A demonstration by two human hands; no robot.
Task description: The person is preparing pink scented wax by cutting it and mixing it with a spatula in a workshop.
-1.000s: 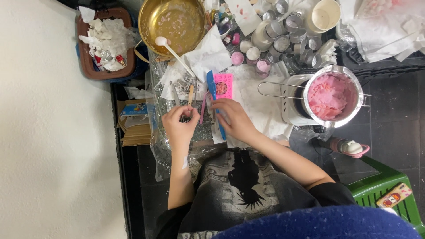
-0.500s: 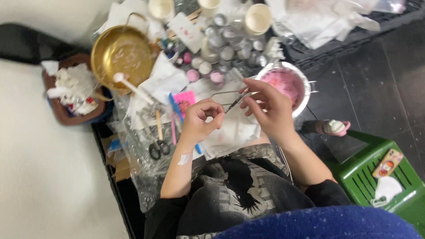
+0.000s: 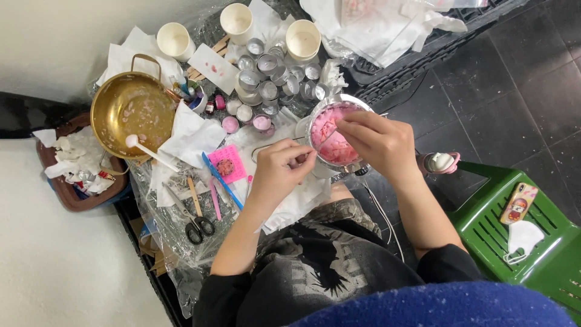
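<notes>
Nearest the camera, a dark printed garment (image 3: pixel 315 272) and a blue fabric edge (image 3: pixel 448 309) were seen along the bottom of the view. Just above them, the left hand (image 3: pixel 279 171) was held over a sheet of white paper (image 3: pixel 290 203), its fingers curled together near the handle of a small metal pot (image 3: pixel 334 134); whether anything was pinched between them could not be told. The right hand (image 3: pixel 378 140) was laid over the pot's rim, its thumb and forefinger closed on a thin stick (image 3: pixel 327 137) that was dipped into the pink wax filling the pot. To the right of this hand a pink bottle (image 3: pixel 440 162) was seen on the dark floor, and beyond it a green plastic stool (image 3: pixel 514 242) bearing a phone (image 3: pixel 518 203) and a white face mask (image 3: pixel 524 237). To the left of the left hand, on crinkled clear plastic sheeting (image 3: pixel 175 242), black-handled scissors (image 3: pixel 196 225), a blue stick (image 3: pixel 223 181) and a pink square card (image 3: pixel 227 163) were laid. Farther left a brown tray (image 3: pixel 72 197) filled with crumpled tissue was set. Beyond it a brass pan (image 3: pixel 132 109) with a white spoon (image 3: pixel 148 151) resting on its rim was placed. Farther still, a cluster of small metal candle tins (image 3: pixel 266 79) was gathered, and at the far edge three white paper cups (image 3: pixel 236 21) were stood.
</notes>
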